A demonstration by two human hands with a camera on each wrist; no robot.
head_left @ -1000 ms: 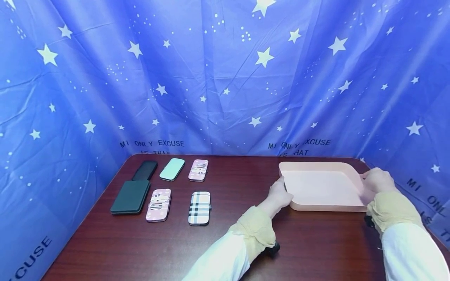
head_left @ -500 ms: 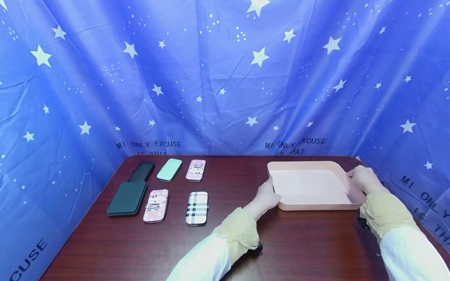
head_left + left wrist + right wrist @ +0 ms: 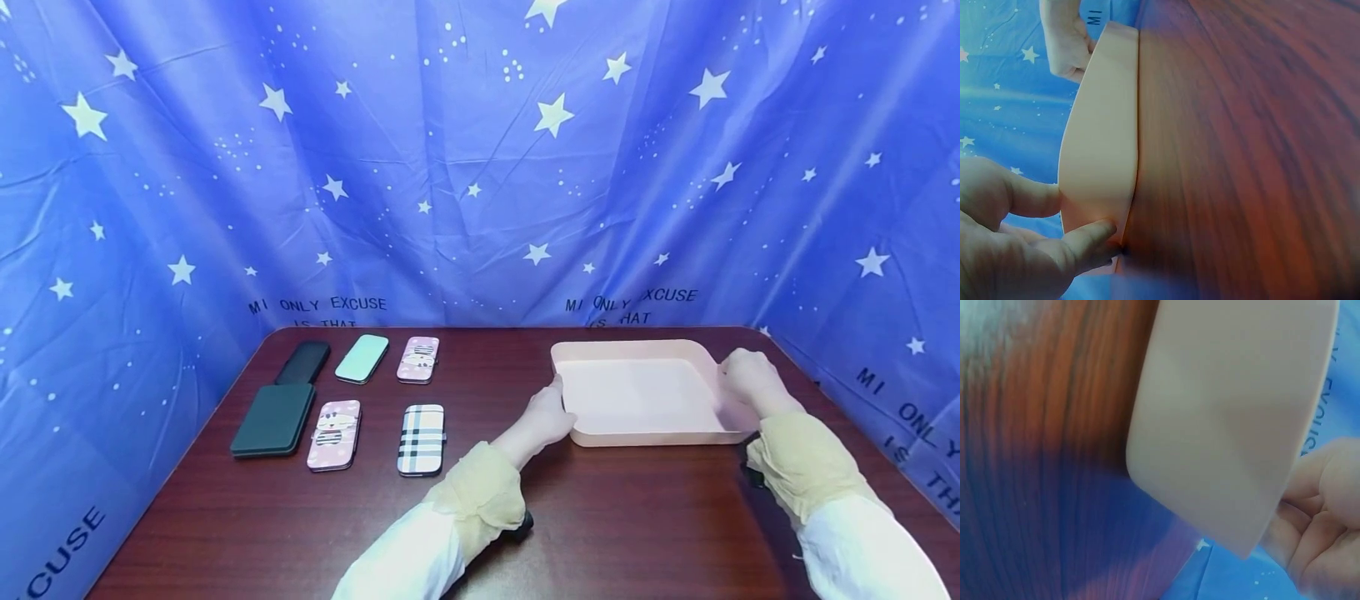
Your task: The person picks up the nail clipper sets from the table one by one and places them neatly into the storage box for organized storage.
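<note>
A shallow pale pink tray [image 3: 630, 392] lies on the right part of the table, its inside bare. My left hand [image 3: 546, 414] grips the tray's left wall; in the left wrist view the thumb lies at the rim and fingertips [image 3: 1094, 237] press the outer side. On the opposite side my right hand [image 3: 756, 382] holds the right wall at the rim, with curled fingers [image 3: 1310, 525] seen in the right wrist view. Part of the right hand's grip is hidden behind the wall.
Several flat cases lie at the left: black [image 3: 303, 362], dark green [image 3: 273, 419], mint [image 3: 362, 358], pink cat-patterned ones [image 3: 417, 360] and a plaid one [image 3: 422, 440]. A blue star-printed curtain [image 3: 450, 167] encloses the brown table [image 3: 600, 517].
Both hands have moved the tray leftward across the table, nearer to the cases. The cases keep their places; the head view has shifted slightly.
</note>
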